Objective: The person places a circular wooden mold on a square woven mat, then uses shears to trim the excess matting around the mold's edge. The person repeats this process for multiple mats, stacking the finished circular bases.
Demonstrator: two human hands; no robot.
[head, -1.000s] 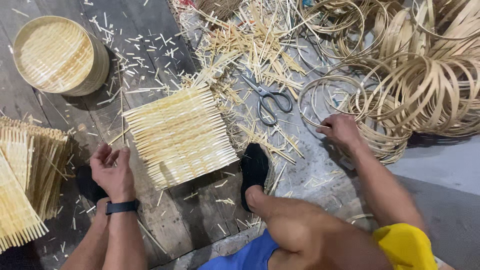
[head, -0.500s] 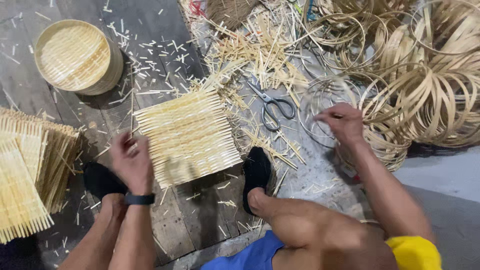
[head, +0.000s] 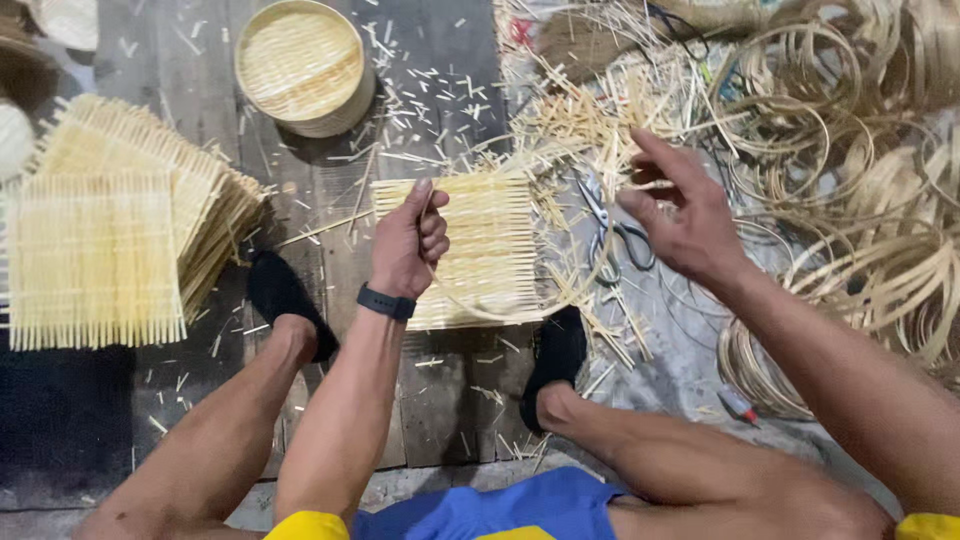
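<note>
Left hand (head: pixel 408 243) fist-closed on a thin bamboo strip (head: pixel 520 312) over the woven mat (head: pixel 485 225), strip curving rightward toward the open-fingered, empty right hand (head: pixel 680 215).

I see a woven bamboo mat (head: pixel 480 250) lying on the plank floor (head: pixel 440 400) between the two feet. My left hand (head: pixel 410 243) rests on the mat's left edge; my right hand (head: pixel 685 220) hovers to its right, above the scissors (head: pixel 612 225). A stack of mats (head: pixel 110 230) sits far left, a round bamboo steamer basket (head: pixel 300 65) behind the mat, and bamboo hoops (head: pixel 850 180) lie to the right.
</note>
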